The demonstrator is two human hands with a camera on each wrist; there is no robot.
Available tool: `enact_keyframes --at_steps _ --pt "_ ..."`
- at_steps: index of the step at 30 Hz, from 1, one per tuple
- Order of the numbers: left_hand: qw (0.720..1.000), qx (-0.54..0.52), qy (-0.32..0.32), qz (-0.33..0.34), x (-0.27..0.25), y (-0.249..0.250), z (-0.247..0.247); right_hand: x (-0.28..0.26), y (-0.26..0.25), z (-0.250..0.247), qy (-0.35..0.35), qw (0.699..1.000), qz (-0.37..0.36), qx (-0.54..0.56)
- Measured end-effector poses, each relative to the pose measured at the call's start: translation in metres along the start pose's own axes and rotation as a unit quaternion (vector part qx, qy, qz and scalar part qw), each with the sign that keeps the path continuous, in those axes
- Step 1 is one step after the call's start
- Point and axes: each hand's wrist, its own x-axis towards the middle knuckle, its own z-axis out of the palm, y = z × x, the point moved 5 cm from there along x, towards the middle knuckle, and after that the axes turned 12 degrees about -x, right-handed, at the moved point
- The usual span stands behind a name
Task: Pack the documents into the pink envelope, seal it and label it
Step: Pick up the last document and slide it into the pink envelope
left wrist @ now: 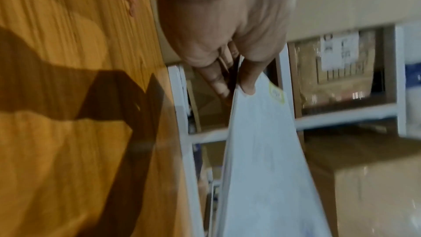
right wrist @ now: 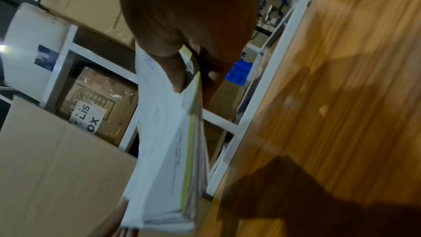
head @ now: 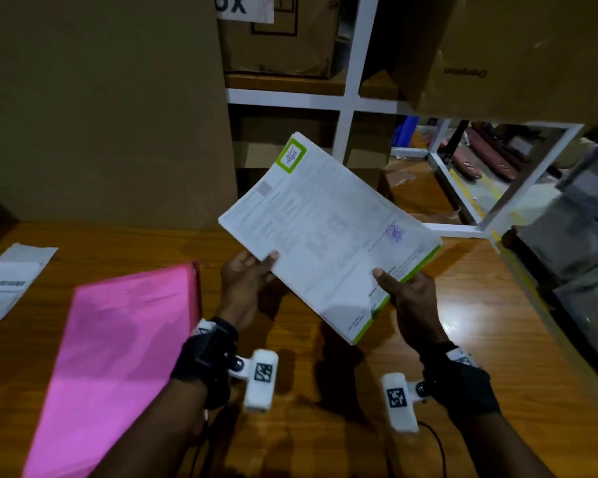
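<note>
Documents: stack held clear above the table, long axis running from your fingers up and away to the left, green logo corner farthest.

Left hand: thumb on top, pinching the near left edge.

Right hand: pinching the green-edged near corner.

Envelope: flat on table, just left of your left fingers.

Boxes: well beyond the fingertips.

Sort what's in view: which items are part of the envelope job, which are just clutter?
Job:
- documents, held off the table by left hand and right hand
- pink envelope, flat on the table
- white printed sheet, possibly the label

Clutter:
- cardboard boxes
- white shelving
</note>
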Motion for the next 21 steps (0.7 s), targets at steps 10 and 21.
enact_keyframes --at_steps 10,21 --pt "0.969 0.224 -0.061 0.082 0.050 0.086 -0.015 0.024 -0.026 -0.013 -0.057 0.989 -0.058 -0.126" --pt "0.941 0.302 -0.046 0.143 0.036 0.034 -0.026 0.024 0.018 -0.001 -0.034 0.975 -0.038 -0.216"
